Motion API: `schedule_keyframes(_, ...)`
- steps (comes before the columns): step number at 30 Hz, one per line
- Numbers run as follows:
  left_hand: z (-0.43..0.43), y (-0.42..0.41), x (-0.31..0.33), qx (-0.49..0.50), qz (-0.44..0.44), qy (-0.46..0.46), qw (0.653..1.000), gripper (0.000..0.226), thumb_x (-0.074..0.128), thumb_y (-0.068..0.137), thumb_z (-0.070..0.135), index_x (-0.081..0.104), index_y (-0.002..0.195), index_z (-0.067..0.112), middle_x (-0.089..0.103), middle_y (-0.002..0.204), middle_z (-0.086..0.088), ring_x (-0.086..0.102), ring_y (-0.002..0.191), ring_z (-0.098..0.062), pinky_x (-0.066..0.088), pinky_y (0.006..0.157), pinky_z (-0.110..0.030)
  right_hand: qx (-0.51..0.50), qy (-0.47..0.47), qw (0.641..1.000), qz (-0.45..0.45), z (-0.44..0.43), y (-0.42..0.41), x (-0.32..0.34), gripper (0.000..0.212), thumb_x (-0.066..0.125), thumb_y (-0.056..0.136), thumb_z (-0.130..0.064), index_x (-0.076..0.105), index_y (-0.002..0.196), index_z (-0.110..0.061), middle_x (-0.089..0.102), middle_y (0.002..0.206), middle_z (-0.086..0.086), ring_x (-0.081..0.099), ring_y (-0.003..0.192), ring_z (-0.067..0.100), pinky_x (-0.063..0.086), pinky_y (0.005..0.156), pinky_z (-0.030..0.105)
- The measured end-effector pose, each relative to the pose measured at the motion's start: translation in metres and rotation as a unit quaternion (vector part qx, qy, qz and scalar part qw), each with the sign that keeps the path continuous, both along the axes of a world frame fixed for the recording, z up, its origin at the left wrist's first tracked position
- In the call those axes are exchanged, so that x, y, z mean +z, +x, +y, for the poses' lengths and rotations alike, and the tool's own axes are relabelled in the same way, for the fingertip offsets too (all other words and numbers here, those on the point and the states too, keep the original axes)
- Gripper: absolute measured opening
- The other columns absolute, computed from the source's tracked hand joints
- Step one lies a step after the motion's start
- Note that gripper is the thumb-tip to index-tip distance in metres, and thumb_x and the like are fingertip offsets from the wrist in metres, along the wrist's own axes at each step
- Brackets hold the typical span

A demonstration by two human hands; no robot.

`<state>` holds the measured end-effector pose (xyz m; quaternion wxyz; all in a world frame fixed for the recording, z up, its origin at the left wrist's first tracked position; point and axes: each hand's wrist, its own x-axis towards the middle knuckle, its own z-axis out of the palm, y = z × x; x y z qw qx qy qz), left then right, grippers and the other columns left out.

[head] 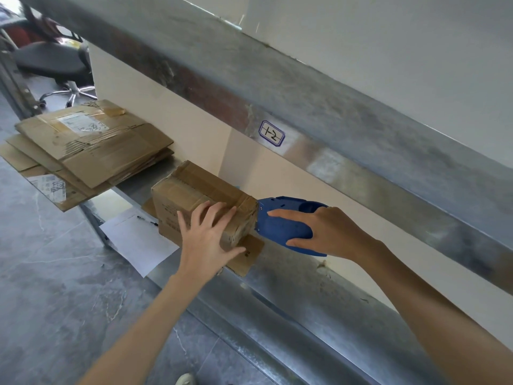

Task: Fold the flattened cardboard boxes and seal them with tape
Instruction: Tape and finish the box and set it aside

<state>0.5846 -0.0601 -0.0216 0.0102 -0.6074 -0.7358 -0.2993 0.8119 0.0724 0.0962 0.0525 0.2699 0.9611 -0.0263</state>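
left hand pressed flat on brown cardboard box | right hand gripped blue plastic tape dispenser touching its right end | box's length ran leftward

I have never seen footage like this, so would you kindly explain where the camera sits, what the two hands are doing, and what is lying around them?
There is no robot here. A person wears a single camera on the head, which looks down at their own bare hands. The left hand presses flat, fingers spread, on a folded cardboard box that stands on a metal shelf. The right hand grips a blue tape dispenser against the box's end. Further left lies a stack of flattened boxes. A sheet of paper with a pen on it overhangs the shelf's edge.
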Motion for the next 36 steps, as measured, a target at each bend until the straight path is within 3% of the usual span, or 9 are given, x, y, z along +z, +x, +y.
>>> schedule_keyframes(3, 0.002, 0.007, -0.003, 0.015, -0.034, 0.016, 0.999, 0.073, 0.089, 0.066, 0.033, 0.063, 0.133, 0.023, 0.056, 0.134, -0.003, 0.04, 0.134, -0.03, 0.023, 0.108, -0.076, 0.003, -0.005, 1.0, 0.017, -0.001, 0.0, 0.005, 0.063, 0.057, 0.092, -0.056, 0.025, 0.145, -0.062, 0.065, 0.072, -0.006, 0.045, 0.049, 0.007, 0.035, 0.049, 0.014)
schedule_keyframes(9, -0.009, -0.042, -0.002, -0.127, -0.069, 0.024, 0.989, 0.065, 0.077, 0.072, 0.035, 0.062, 0.135, 0.025, 0.053, 0.138, 0.004, 0.033, 0.141, -0.02, 0.022, 0.112, -0.072, 0.018, -0.057, 0.998, 0.018, -0.015, -0.007, 0.013, 0.066, 0.056, 0.091, -0.056, 0.015, 0.139, -0.073, 0.071, 0.106, -0.006, 0.059, 0.076, 0.013, 0.052, 0.071, 0.026)
schedule_keyframes(13, -0.009, -0.068, -0.001, -0.207, -0.094, -0.011, 0.974, 0.075, 0.087, 0.072, 0.017, 0.057, 0.14, 0.027, 0.043, 0.15, 0.005, 0.025, 0.149, -0.016, 0.029, 0.118, -0.054, 0.038, -0.056, 0.998, 0.013, -0.025, -0.019, 0.014, 0.067, 0.058, 0.091, -0.054, 0.017, 0.141, -0.07, 0.07, 0.105, -0.01, 0.051, 0.069, 0.007, 0.038, 0.064, 0.017)
schedule_keyframes(16, -0.004, -0.076, 0.0, -0.221, -0.096, -0.012, 0.971, 0.08, 0.089, 0.071, 0.019, 0.053, 0.141, 0.029, 0.038, 0.154, 0.007, 0.018, 0.152, -0.015, 0.026, 0.12, -0.044, 0.032, -0.068, 0.997, 0.011, -0.025, -0.025, 0.017, 0.065, 0.058, 0.091, -0.053, 0.02, 0.142, -0.068, 0.07, 0.11, -0.01, 0.059, 0.076, 0.011, 0.049, 0.072, 0.025)
schedule_keyframes(23, -0.002, -0.082, -0.005, -0.227, -0.1, -0.008, 0.969, 0.081, 0.09, 0.07, 0.018, 0.052, 0.142, 0.028, 0.041, 0.153, 0.01, 0.012, 0.153, -0.011, 0.019, 0.12, -0.037, 0.012, -0.121, 0.992, 0.027, -0.021, -0.025, 0.015, 0.064, 0.065, 0.088, -0.048, 0.03, 0.137, -0.07, 0.059, 0.063, -0.001, 0.05, 0.054, 0.018, 0.042, 0.055, 0.019)
schedule_keyframes(27, -0.002, -0.08, -0.006, -0.223, -0.105, -0.01, 0.969, 0.079, 0.087, 0.07, 0.013, 0.054, 0.141, 0.026, 0.043, 0.151, 0.007, 0.02, 0.15, -0.015, 0.022, 0.121, -0.037, 0.005, -0.148, 0.988, 0.039, -0.016, -0.022, 0.014, 0.065, 0.067, 0.088, -0.046, 0.03, 0.134, -0.073, 0.056, 0.063, 0.007, 0.041, 0.052, 0.022, 0.04, 0.051, 0.023)
schedule_keyframes(30, -0.004, -0.081, -0.007, -0.219, -0.111, -0.006, 0.969, 0.077, 0.086, 0.07, 0.013, 0.056, 0.14, 0.025, 0.045, 0.149, 0.007, 0.024, 0.149, -0.014, 0.025, 0.12, -0.038, 0.005, -0.125, 0.992, 0.036, -0.008, -0.018, 0.015, 0.066, 0.068, 0.088, -0.044, 0.032, 0.136, -0.071, 0.063, 0.071, -0.002, 0.047, 0.053, 0.009, 0.039, 0.051, 0.014)
schedule_keyframes(33, -0.003, -0.081, -0.008, -0.215, -0.124, -0.005, 0.969, 0.078, 0.087, 0.07, 0.013, 0.056, 0.14, 0.028, 0.045, 0.148, 0.01, 0.024, 0.148, -0.011, 0.025, 0.118, -0.036, -0.012, -0.105, 0.994, 0.04, 0.002, -0.004, 0.018, 0.066, 0.072, 0.088, -0.037, 0.038, 0.141, -0.059, 0.073, 0.097, -0.004, 0.052, 0.071, -0.021, 0.038, 0.059, 0.002)
schedule_keyframes(36, -0.002, -0.082, -0.008, -0.214, -0.121, -0.004, 0.969, 0.078, 0.087, 0.069, 0.013, 0.056, 0.139, 0.027, 0.045, 0.147, 0.01, 0.025, 0.148, -0.011, 0.024, 0.118, -0.036, -0.024, -0.099, 0.994, 0.035, 0.004, -0.003, 0.016, 0.065, 0.071, 0.089, -0.038, 0.038, 0.14, -0.061, 0.072, 0.108, -0.009, 0.048, 0.079, -0.026, 0.037, 0.063, 0.0)
